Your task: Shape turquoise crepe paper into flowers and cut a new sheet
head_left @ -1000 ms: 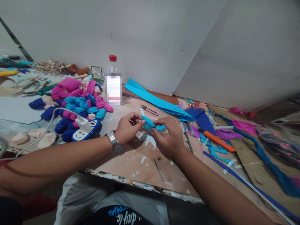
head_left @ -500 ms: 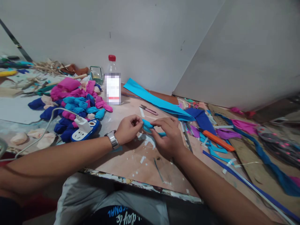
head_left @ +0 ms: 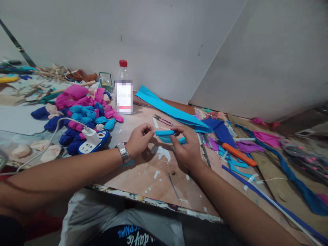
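Note:
A light-blue strip point(head_left: 164, 133), partly rolled or folded, is stretched between my two hands above the tabletop. My left hand point(head_left: 140, 139), with a metal watch at the wrist, pinches its left end between thumb and forefinger. At the other end, my right hand point(head_left: 187, 147) grips the strip with thumb and fingers, and a loop of the same blue material hangs below and shows by the palm. Small pink-handled snips point(head_left: 163, 120) lie just beyond the hands. White scraps point(head_left: 162, 153) are scattered on the table beneath.
Left stand a blue-and-white power socket point(head_left: 93, 141) with a cable, a heap of pink and blue bundles point(head_left: 84, 106), and a red-capped bottle point(head_left: 123, 92). A wide blue strip point(head_left: 169, 108) lies behind. An orange cutter point(head_left: 238, 153) and ribbons lie at right.
My right hand's fingers have shifted along the blue strip and curled in, so more of it shows between the hands. My left hand has barely moved.

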A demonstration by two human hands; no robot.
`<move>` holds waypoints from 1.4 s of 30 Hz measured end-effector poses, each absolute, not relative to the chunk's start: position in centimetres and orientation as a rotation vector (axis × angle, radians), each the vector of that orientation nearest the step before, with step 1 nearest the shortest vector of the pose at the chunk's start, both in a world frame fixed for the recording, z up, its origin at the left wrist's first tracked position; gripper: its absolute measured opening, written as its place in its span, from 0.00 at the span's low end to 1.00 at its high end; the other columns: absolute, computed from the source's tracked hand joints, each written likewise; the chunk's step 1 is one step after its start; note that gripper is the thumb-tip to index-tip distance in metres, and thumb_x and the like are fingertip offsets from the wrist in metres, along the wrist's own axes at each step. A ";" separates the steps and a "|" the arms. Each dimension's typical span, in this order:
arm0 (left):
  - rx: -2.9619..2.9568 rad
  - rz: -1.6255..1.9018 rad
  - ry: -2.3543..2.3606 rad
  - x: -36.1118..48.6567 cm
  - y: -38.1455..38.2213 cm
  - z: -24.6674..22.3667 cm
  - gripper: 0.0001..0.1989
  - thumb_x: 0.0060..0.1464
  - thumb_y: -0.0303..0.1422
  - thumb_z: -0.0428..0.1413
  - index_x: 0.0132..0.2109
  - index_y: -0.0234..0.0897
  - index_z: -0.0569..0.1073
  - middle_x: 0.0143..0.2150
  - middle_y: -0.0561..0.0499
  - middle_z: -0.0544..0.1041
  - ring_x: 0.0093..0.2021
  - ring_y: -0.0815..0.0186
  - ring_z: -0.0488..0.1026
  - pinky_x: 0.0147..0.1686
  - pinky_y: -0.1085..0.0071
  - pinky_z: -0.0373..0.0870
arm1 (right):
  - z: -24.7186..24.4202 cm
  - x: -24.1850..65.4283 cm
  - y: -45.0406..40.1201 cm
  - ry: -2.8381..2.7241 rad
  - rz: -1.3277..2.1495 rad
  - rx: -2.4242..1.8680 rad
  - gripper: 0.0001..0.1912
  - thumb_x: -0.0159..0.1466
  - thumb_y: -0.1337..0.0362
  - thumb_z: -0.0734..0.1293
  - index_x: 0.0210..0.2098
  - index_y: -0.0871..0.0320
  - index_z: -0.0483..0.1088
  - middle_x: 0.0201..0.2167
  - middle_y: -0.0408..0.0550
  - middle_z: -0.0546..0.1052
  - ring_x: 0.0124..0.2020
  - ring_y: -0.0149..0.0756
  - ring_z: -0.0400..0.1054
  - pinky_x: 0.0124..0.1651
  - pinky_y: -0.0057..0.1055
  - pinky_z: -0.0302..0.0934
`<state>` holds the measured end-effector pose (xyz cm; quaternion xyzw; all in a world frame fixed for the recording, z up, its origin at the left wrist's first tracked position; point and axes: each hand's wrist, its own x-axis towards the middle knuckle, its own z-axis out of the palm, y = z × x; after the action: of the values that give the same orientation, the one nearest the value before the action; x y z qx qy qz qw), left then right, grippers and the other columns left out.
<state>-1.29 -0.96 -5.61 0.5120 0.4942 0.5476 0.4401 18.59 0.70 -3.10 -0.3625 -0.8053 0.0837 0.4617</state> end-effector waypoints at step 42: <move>1.362 1.220 0.897 -1.2 -2.2 -4.9 0.18 0.58 0.43 0.61 0.28 0.36 0.67 0.23 0.55 0.68 0.23 0.73 0.63 0.25 0.75 0.60 | -3.3 18.9 0.8 -1.941 0.220 -0.929 0.07 0.67 0.62 0.67 0.44 0.54 0.75 0.42 0.50 0.81 0.45 0.45 0.74 0.49 0.43 0.64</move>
<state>-1.21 -2.17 -4.91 0.5694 0.3747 0.5100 0.5247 18.85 0.85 -3.34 -0.3789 -0.7922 0.0896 0.4700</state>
